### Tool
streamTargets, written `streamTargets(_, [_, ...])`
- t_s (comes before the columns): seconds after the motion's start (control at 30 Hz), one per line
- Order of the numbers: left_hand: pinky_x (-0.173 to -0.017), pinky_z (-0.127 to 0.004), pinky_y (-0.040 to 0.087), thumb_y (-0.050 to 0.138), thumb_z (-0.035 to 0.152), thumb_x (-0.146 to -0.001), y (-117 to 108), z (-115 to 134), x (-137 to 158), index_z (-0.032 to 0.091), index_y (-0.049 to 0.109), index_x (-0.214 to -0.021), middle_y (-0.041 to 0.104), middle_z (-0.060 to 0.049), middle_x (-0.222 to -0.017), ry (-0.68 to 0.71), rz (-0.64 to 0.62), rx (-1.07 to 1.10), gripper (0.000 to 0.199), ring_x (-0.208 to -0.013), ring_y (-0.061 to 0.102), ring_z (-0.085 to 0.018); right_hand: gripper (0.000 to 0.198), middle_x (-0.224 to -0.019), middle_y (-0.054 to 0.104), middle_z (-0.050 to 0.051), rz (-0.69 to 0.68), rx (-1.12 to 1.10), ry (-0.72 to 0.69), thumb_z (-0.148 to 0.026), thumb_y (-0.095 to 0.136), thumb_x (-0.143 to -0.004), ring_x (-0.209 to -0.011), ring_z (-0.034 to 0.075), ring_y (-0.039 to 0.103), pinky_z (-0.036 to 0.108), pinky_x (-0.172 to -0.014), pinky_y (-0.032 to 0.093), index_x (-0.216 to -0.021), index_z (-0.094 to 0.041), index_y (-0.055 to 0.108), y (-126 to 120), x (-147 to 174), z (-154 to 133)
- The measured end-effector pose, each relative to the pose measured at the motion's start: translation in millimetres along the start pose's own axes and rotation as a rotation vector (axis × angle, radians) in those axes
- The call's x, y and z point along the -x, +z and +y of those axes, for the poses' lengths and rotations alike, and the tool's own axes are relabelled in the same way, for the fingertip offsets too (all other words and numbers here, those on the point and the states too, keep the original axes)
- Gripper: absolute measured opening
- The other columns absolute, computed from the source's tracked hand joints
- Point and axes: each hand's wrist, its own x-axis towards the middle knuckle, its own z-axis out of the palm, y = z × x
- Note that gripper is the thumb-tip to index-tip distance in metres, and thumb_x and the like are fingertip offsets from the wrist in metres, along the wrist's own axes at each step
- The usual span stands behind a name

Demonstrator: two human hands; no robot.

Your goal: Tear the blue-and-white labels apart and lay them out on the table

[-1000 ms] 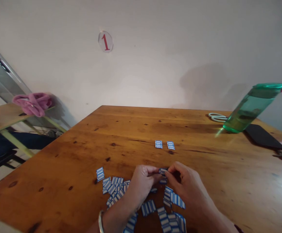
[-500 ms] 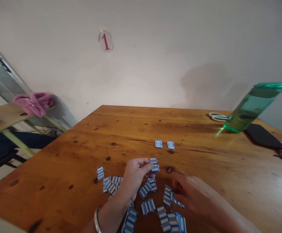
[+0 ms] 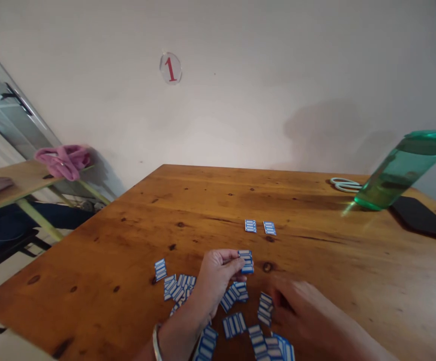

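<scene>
**Left hand [image 3: 220, 268] pinching a striped card [image 3: 245, 261] at lower center**

Nearest my camera, along the bottom of the frame, I see an overlapping cluster of cards [image 3: 274, 347] right of center and more blue-and-white cards [image 3: 206, 345] beside the left forearm. A lone card [image 3: 234, 325] lies between them, a little higher up. My right hand [image 3: 295, 301], lower right, is blurred, fingers curled just beside another card [image 3: 265, 308]; I cannot tell whether it grips anything.

My left hand, a bangle [image 3: 156, 343] on its wrist, has thumb and fingers clamped on the striped card above the wooden tabletop [image 3: 109, 240]; one or several, I can't make out. Left of that forearm I see a loose pile [image 3: 180, 288], with a single card [image 3: 160, 269] apart at its upper left.

Farther off, right of center, two cards [image 3: 250, 226] lie side by side, apart. Toward the right edge, a green bottle [image 3: 402, 170] leans in my view near a white looped cable [image 3: 345, 184].
</scene>
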Motion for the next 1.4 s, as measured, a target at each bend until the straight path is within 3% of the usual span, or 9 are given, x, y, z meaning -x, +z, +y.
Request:
streamTargets(0.1, [-0.059, -0.025, 0.046, 0.067, 0.031, -0.061, 1.0, -3.5, -0.9, 0.013, 0.069, -0.066, 0.067, -0.004, -0.063, 0.002, -0.002, -0.015, 0.019, -0.061, 0.059, -0.014, 0.007, -0.057, 0.054, -0.001, 0.066, -0.313, 0.012, -0.019, 0.047, -0.068, -0.053, 0.012, 0.047, 0.023, -0.049, 0.032, -0.061, -0.019, 0.048, -5.9, -2.4, 0.5])
streamTargets(0.23, [-0.057, -0.023, 0.044, 0.066, 0.031, -0.062, 5.1, -8.8, -1.3, 0.013, 0.071, -0.070, 0.067, -0.004, -0.063, 0.001, -0.040, -0.043, 0.020, -0.059, 0.058, -0.014, 0.021, -0.054, 0.047, -0.004, 0.155, -0.728, 0.085, -0.036, 0.054, -0.067, -0.050, 0.009, 0.040, 0.022, -0.047, 0.031, -0.059, -0.019, 0.046, -10.4, -9.8, -5.3])
streamTargets(0.33, [-0.057, -0.023, 0.044, 0.066, 0.030, -0.063, 8.6, -10.1, 0.2, 0.013, 0.072, -0.073, 0.067, -0.004, -0.063, 0.004, -0.071, -0.047, 0.021, -0.058, 0.057, -0.014, 0.023, -0.052, 0.044, -0.005, 0.256, -0.866, 0.114, -0.037, 0.056, -0.066, -0.049, 0.008, 0.037, 0.021, -0.046, 0.029, -0.058, -0.018, 0.046, -4.6, -15.6, -7.4])
streamTargets(0.53, [-0.056, -0.023, 0.045, 0.070, 0.032, -0.059, 11.9, -7.2, 4.0, 0.014, 0.072, -0.072, 0.067, -0.004, -0.062, -0.006, -0.081, -0.023, 0.022, -0.059, 0.057, -0.014, 0.022, -0.052, 0.045, -0.005, 0.384, -0.925, 0.169, -0.035, 0.059, -0.065, -0.049, 0.009, 0.038, 0.022, -0.046, 0.031, -0.056, -0.017, 0.048, 11.8, -24.7, -3.2])
streamTargets(0.87, [-0.057, -0.025, 0.045, 0.074, 0.037, -0.055, 12.1, -9.3, 3.7, 0.013, 0.072, -0.071, 0.067, -0.004, -0.062, -0.023, -0.089, 0.018, 0.028, -0.058, 0.057, -0.015, 0.026, -0.053, 0.047, -0.004, 0.395, -0.999, 0.182, -0.038, 0.061, -0.066, -0.048, 0.009, 0.041, 0.022, -0.044, 0.035, -0.059, -0.018, 0.047, 20.7, -27.0, -4.0])
streamTargets(1.2, [-0.061, -0.025, 0.044, 0.071, 0.033, -0.059, 11.2, -8.1, 2.8, 0.013, 0.072, -0.070, 0.067, -0.004, -0.061, -0.005, -0.118, 0.023, 0.023, -0.061, 0.058, -0.015, 0.025, -0.053, 0.049, -0.003, 0.444, -0.876, 0.148, -0.038, 0.059, -0.067, -0.051, 0.011, 0.045, 0.023, -0.047, 0.037, -0.057, -0.018, 0.047, 19.5, -27.5, -8.6])
streamTargets(1.3, [-0.062, -0.025, 0.045, 0.072, 0.031, -0.059, 6.3, -1.3, 2.2, 0.012, 0.069, -0.064, 0.066, -0.003, -0.060, 0.021, -0.057, 0.091, 0.019, -0.059, 0.058, -0.014, 0.023, -0.058, 0.054, -0.001, 0.407, -0.835, 0.118, -0.038, 0.053, -0.074, -0.054, 0.013, 0.050, 0.024, -0.050, 0.039, -0.064, -0.018, 0.050, 19.4, -26.5, -10.0])
streamTargets(1.4, [-0.063, -0.026, 0.047, 0.073, 0.031, -0.057, -0.5, 6.6, 1.1, 0.013, 0.067, -0.061, 0.067, -0.004, -0.063, 0.051, 0.034, 0.143, 0.020, -0.060, 0.059, -0.014, 0.014, -0.067, 0.059, 0.001, 0.366, -0.631, 0.061, -0.028, 0.049, -0.078, -0.062, 0.015, 0.054, 0.026, -0.057, 0.041, -0.072, -0.017, 0.055, 20.0, -24.5, -12.9])
